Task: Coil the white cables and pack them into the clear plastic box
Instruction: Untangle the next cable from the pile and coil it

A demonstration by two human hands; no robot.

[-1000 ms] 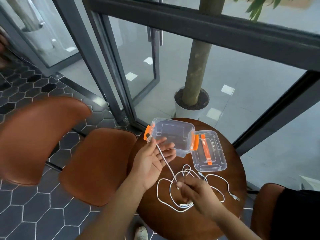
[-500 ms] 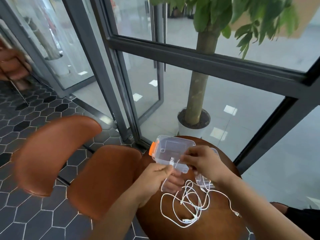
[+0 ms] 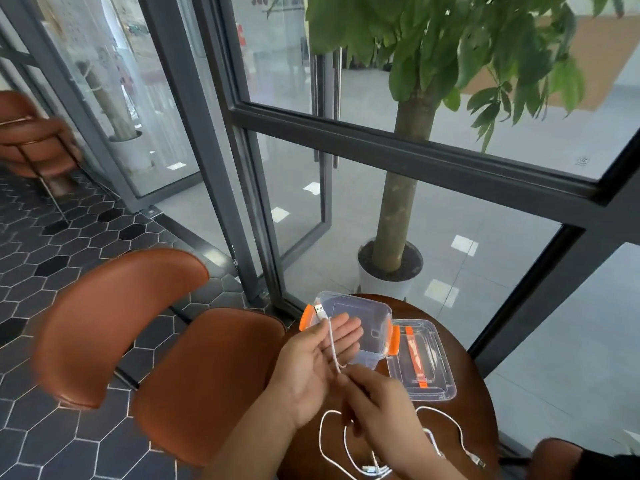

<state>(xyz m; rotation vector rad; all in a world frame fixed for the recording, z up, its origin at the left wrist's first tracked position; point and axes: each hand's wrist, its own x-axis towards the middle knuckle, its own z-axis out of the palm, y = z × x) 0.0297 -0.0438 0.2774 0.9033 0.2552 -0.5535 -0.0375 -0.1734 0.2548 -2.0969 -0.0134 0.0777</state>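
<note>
My left hand (image 3: 317,362) lies palm up over the round wooden table (image 3: 467,414). Its thumb pinches a white cable (image 3: 333,344) just below the USB plug (image 3: 320,311). That cable runs down across the palm to my right hand (image 3: 375,407), which pinches it between the fingertips. More white cable lies in loose loops (image 3: 323,441) on the table under my right wrist. The clear plastic box (image 3: 367,306) with orange latches stands open just beyond my left hand. No cable shows inside it. Its lid (image 3: 433,379) lies flat to the right.
A brown leather chair (image 3: 121,323) stands left of the table, its seat (image 3: 207,375) against the table edge. Another brown seat (image 3: 554,459) is at the lower right. A potted tree (image 3: 389,278) stands behind the glass wall beyond the table.
My right hand came back from beside the box toward me, drawing the cable down across my left palm. My left hand's fingers straightened. The view tilted upward.
</note>
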